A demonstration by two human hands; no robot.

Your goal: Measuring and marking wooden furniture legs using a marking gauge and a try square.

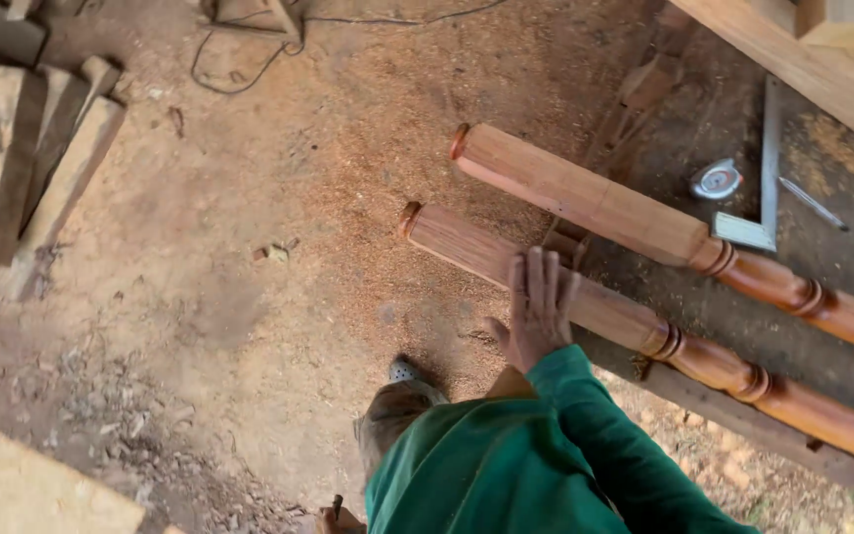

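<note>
Open sawdust floor (279,247) lies left of the bench (704,129); two turned wooden legs (585,198) bar the bench's near side, a steel square (765,188) and tape measure (716,181) crowd beyond, stacked timber (22,158) blocks far left.

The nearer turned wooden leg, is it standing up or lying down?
Lying down. The nearer turned leg rests lengthwise across the workbench, its square end overhanging the sawdust floor, one hand flat on it.
</note>
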